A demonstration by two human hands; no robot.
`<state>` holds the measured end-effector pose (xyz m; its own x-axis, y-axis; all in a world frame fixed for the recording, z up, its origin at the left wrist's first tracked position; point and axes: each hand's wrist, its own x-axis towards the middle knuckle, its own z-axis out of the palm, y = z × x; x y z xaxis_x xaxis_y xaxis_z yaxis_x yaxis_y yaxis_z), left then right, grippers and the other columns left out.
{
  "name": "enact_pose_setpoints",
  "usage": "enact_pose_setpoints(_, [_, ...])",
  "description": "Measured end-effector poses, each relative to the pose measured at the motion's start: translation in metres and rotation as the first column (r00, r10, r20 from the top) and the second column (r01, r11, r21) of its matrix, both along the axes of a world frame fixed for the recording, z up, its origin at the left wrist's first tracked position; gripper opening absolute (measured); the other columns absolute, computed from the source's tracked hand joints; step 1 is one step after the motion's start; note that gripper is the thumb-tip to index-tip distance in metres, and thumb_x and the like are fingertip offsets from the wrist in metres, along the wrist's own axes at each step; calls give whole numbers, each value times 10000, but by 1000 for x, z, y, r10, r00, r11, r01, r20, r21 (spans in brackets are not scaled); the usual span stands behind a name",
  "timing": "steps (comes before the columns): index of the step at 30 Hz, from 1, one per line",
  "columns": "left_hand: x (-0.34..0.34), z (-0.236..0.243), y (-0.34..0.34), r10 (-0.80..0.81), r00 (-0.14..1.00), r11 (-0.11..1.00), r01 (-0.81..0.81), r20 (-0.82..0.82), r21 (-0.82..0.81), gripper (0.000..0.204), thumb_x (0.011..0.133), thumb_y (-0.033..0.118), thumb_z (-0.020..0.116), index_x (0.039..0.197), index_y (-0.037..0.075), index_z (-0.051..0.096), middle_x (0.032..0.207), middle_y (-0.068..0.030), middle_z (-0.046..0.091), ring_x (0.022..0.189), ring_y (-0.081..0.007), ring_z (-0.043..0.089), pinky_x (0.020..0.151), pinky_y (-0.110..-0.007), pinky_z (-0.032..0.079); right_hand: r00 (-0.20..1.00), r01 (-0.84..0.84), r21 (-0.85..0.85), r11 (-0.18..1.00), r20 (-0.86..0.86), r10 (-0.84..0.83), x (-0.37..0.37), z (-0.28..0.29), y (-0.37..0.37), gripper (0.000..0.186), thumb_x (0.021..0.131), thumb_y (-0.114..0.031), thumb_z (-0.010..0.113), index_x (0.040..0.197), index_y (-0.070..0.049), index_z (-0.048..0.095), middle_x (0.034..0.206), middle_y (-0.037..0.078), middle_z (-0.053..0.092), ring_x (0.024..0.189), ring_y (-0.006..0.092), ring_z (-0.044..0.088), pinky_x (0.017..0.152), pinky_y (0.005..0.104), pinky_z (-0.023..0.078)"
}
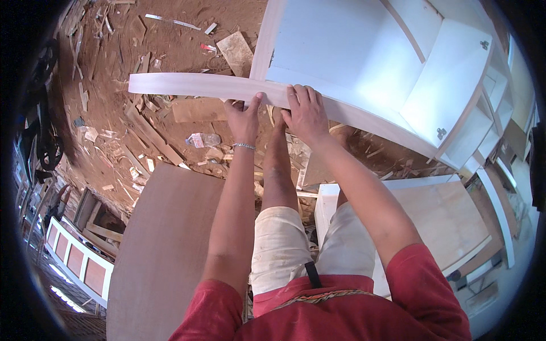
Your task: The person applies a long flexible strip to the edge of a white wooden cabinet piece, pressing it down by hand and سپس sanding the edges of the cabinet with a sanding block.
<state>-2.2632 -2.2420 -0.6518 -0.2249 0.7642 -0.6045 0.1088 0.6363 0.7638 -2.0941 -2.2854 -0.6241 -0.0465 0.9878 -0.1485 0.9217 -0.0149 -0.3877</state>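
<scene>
A long pale pinkish edging strip (182, 84) runs along the near edge of a white cabinet (341, 51), and its free end sticks out to the left over the ground. My left hand (244, 118) is closed on the strip near the cabinet's corner, thumb on top and fingers beneath. Just to the right, my right hand (307, 113) lies over the strip with its fingers across the top and its thumb at the near side. Whether the strip is fixed under that hand cannot be made out.
A large brown board (165, 244) stands at my left. At my right is a white-edged panel or box (438, 219). Offcuts and a clear plastic bottle (203, 140) litter the dirt floor. A white framed panel (78, 258) leans at far left. Metal hinges (442, 133) sit on the cabinet's door.
</scene>
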Motion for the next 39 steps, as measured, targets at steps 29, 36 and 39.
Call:
enact_pose_setpoints(29, [-12, 18, 12, -394, 785, 919, 348, -478, -187, 627, 877, 456, 813, 1144, -65, 589, 1056, -228, 699, 991, -395, 682, 870, -484, 523, 989, 130, -63, 990, -70, -134, 5, -48, 36, 488, 1046, -483, 503, 901, -39, 644, 853, 166, 675, 783, 363, 691, 731, 477, 565])
enact_pose_setpoints(36, [31, 44, -29, -494, 559, 711, 700, -667, 60, 368, 892, 240, 780, 1114, 2, 609, 1140, -180, 629, 1119, -387, 573, 999, -474, 445, 899, 424, -25, 906, 138, -416, 97, -59, -37, 407, 1050, -373, 527, 792, -76, 630, 700, 124, 649, 677, 346, 656, 656, 484, 527])
enact_pose_setpoints(39, [56, 38, -23, -628, 498, 490, 850, -598, 193, 343, 859, 164, 772, 1123, 17, 611, 1115, -159, 637, 1086, -397, 576, 986, -482, 459, 890, 453, -169, 875, 141, -434, 94, -53, -29, 418, 1045, -372, 520, 783, -69, 638, 724, 146, 670, 695, 341, 679, 649, 470, 542])
